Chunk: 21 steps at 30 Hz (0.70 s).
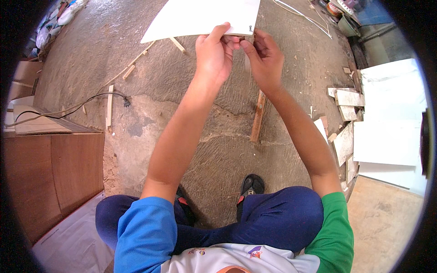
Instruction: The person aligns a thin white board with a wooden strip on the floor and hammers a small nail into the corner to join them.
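Observation:
A white board (pixel 200 16) lies on the rough concrete floor in front of me, with a small nail (pixel 251 28) standing near its close corner. My left hand (pixel 214 52) grips the board's near edge, thumb on top. My right hand (pixel 264 57) meets it at the same edge, its fingertips pinched on something small that I cannot make out. A thin pale strip hangs down between the two hands.
A wooden stick (pixel 258 116) lies on the floor under my right arm. White panels (pixel 387 136) and offcuts (pixel 346 98) are stacked at right. Brown wooden boards (pixel 54 168) stand at left with a black cable (pixel 91 98). Thin wood strips (pixel 109 107) scatter the floor.

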{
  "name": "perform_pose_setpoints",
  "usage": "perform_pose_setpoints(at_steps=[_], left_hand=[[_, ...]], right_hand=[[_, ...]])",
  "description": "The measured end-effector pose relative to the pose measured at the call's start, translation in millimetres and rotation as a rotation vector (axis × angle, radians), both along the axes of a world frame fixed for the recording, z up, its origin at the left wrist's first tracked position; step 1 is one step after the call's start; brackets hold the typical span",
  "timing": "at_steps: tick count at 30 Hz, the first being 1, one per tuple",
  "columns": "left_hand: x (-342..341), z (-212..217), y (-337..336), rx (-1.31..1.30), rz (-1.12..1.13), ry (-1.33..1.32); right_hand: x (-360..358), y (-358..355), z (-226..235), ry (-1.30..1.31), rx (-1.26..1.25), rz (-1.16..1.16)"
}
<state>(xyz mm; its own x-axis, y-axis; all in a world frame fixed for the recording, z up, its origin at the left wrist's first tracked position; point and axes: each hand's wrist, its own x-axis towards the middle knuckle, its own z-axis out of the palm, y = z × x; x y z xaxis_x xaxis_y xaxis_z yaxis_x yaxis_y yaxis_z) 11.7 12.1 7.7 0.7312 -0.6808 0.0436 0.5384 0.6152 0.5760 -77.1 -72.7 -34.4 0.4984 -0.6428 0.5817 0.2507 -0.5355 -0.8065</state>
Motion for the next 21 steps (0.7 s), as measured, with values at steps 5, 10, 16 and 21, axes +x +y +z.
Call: perform_pose_setpoints(at_steps=[5,10,16,21], left_hand=[[-6,0,-1,0.031,0.042,-0.046],[-14,-1,-3,0.001,0.027,0.046],[-17,8,0,0.008,0.052,0.157],[-10,15,-8,0.046,0.073,0.047]], right_hand=[[-1,4,-2,-0.061,0.038,0.070],[-6,6,-8,0.020,-0.025,-0.046],[-12,10,-6,0.036,-0.337,-0.146],[-22,21,9,0.166,-0.133,-0.094]])
